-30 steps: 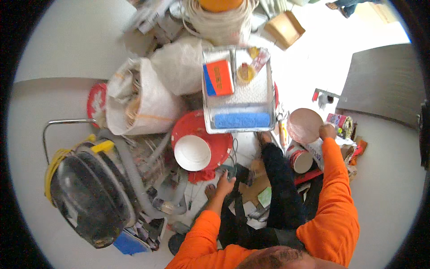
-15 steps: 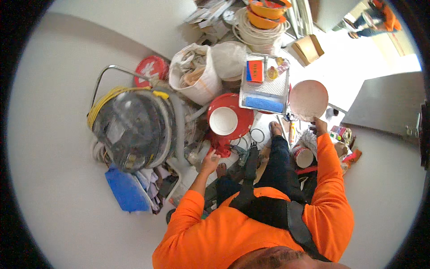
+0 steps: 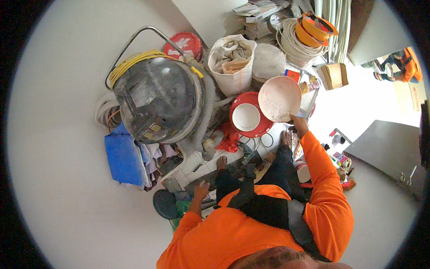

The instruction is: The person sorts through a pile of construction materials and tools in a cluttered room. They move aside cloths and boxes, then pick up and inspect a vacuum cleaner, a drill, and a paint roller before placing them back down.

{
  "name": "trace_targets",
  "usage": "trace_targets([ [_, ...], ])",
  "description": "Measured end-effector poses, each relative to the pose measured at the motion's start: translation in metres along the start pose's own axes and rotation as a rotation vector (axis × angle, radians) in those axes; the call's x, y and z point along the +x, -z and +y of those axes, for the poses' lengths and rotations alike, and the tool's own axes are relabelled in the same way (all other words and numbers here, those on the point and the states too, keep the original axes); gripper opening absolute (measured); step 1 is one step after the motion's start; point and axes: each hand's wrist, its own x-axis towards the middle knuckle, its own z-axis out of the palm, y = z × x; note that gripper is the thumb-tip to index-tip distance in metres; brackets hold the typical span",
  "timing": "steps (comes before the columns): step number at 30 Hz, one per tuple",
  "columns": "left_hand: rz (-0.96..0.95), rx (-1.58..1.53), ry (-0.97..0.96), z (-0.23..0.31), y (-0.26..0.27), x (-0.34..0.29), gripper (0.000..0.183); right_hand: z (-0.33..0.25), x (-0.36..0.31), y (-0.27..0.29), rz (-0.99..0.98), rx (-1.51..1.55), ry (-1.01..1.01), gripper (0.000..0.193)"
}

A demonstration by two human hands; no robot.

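Observation:
My right hand [image 3: 299,124] grips the near rim of a round bowl [image 3: 280,99], whose pale pinkish inside is smeared. The bowl is held up in front of the paint tray [image 3: 309,102] and hides much of it. Left of the bowl, a white tub [image 3: 246,117] sits on a round red lid or bucket top [image 3: 264,127]. My left hand [image 3: 201,190] hangs low beside my left leg with nothing visible in it, its fingers loosely apart. Nearest to it are a dark round object [image 3: 165,204] and green material [image 3: 182,207]. A crumpled red bag [image 3: 228,138] lies farther ahead.
A dusty black vacuum cleaner [image 3: 156,96] with a yellow cord stands at left, beside a blue board [image 3: 120,156]. A white sack [image 3: 232,80], orange hard hats [image 3: 317,28] and a cardboard box [image 3: 335,75] stand farther back. Another person [image 3: 405,65] is visible far right.
My right hand has carried the bowl leftward across the paint tray. My left hand has pulled back from beside the red bag to my left side. The whole view has shifted.

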Motion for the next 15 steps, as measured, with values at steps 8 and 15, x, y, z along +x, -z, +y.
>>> trace_targets([
  [8, 0.154, -0.822, 0.193, -0.028, -0.065, -0.024, 0.061, -0.057, 0.114, -0.045, -0.017, -0.428, 0.376, 0.034],
  [15, 0.294, -0.988, 0.211, -0.029, -0.065, -0.029, 0.073, -0.217, 0.093, -0.151, 0.037, -0.838, 0.439, 0.056],
])
